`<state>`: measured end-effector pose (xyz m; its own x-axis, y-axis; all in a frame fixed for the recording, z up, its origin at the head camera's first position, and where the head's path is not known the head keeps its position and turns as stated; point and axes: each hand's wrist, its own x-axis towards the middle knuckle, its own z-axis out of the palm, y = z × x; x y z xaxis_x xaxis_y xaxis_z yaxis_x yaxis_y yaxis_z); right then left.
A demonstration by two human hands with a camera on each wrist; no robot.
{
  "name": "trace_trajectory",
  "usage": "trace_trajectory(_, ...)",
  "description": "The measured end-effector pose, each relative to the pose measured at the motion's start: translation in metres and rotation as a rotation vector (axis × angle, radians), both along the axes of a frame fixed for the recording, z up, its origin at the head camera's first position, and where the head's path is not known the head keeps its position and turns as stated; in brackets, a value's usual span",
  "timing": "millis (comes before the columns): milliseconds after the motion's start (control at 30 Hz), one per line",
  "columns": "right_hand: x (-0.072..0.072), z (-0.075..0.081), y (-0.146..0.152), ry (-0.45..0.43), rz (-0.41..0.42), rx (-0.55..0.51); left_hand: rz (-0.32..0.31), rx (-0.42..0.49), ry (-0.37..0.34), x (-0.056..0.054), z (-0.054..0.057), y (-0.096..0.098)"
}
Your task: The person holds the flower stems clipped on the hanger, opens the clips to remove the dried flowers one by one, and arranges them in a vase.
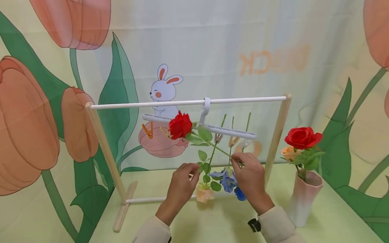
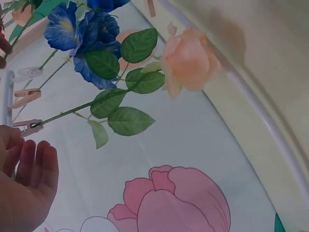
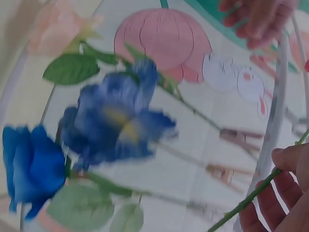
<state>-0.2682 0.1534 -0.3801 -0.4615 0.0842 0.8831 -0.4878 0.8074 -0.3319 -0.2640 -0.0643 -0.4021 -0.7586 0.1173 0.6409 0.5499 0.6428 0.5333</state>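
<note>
A red rose (image 1: 180, 125) with green leaves slants in front of the hanger, its bloom toward the upper left. My right hand (image 1: 250, 171) pinches its green stem (image 3: 251, 194) between thumb and fingers. Loosely curled with nothing in its grasp, my left hand (image 1: 183, 180) is in front of the hanging flowers. A grey-white clip hanger (image 1: 226, 130) hangs from the rack's top bar. Upside down from its clips hang a peach rose (image 2: 190, 60), a blue-violet iris-like flower (image 3: 118, 118) and a blue rose (image 3: 34, 166). An orange clip (image 1: 148, 131) on the hanger's left side holds nothing.
The rack has wooden side posts (image 1: 106, 153) and a white top bar (image 1: 146, 104). A pink-and-white vase (image 1: 304, 199) with a red rose and a peach flower stands at the right. Behind hangs a printed cloth (image 1: 194, 44) with tulips and a rabbit.
</note>
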Motion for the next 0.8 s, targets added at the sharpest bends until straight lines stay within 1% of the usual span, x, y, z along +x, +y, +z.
trace_trajectory(100,0.001,0.002,0.018,-0.035,-0.023,-0.068,0.001,0.020,-0.060,-0.010,-0.002,0.005)
trace_trajectory(200,0.003,0.004,0.038,-0.051,-0.054,-0.131,0.001,0.019,-0.095,-0.020,-0.002,0.011)
trace_trajectory(300,0.006,0.005,0.058,-0.044,-0.083,-0.188,0.002,0.009,-0.100,-0.028,0.001,0.018)
trace_trajectory(467,0.011,0.010,0.088,-0.028,-0.094,-0.284,0.001,-0.001,-0.101,-0.037,0.005,0.030)
trace_trajectory(633,0.018,0.014,0.111,-0.019,-0.164,-0.328,0.003,-0.014,-0.090,-0.046,0.008,0.040)
trace_trajectory(800,0.021,0.016,0.128,-0.012,-0.213,-0.366,0.009,0.009,-0.102,-0.053,0.008,0.049)
